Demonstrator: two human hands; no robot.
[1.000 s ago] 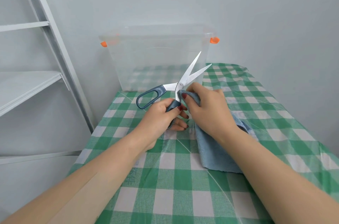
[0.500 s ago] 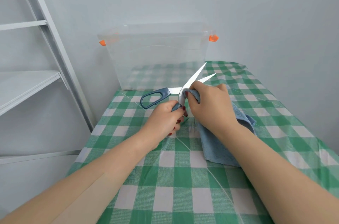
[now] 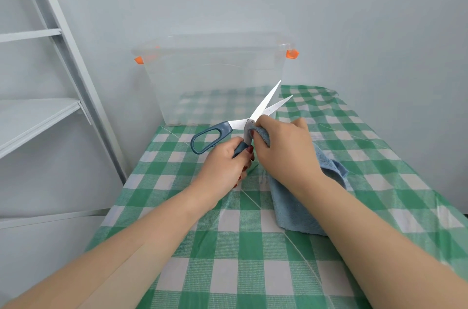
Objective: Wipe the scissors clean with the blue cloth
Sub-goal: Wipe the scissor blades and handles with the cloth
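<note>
Head view: scissors (image 3: 263, 106) barely moved; right hand (image 3: 286, 149) keeps blue cloth (image 3: 293, 207) at pivot

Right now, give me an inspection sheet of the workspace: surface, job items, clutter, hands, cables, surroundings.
Surface: green-and-white checked tablecloth, creased.
Job's things: steel scissors with dark blue plastic handles, blades open, held above the table; blue microfibre cloth, one end at the pivot, the rest trailing on the tablecloth.
Clutter: clear plastic storage box with orange latches at the far edge.
Grippers: left hand grips the lower handle; right hand holds the cloth against the scissors near the pivot.
Cables: nothing seen.
Surroundings: pale grey wall; white shelf rack at left.
</note>
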